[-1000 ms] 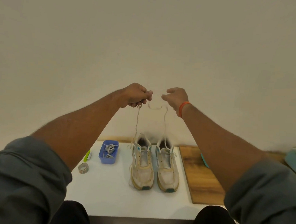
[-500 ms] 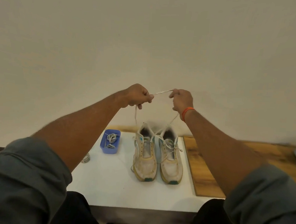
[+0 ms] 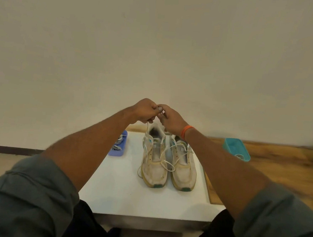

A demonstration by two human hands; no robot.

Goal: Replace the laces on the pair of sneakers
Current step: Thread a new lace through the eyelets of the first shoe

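Observation:
Two worn white sneakers stand side by side, toes toward me, on a white table [image 3: 120, 193]: the left sneaker [image 3: 153, 161] and the right sneaker [image 3: 183, 166]. A white lace [image 3: 165, 158] hangs loose over both and rises from the left sneaker to my hands. My left hand [image 3: 145, 110] and my right hand [image 3: 170, 119] meet above the heels, fingertips touching, both pinching the lace. An orange band circles my right wrist.
A blue tray [image 3: 119, 146] with coiled laces sits left of the sneakers. On the right lies a wooden board [image 3: 270, 174] with a teal tray [image 3: 236, 149] on it. A plain wall stands right behind the table.
My hands, held apart with the lace stretched between them, have come together and dropped lower over the sneakers. More lace now lies slack across the shoes.

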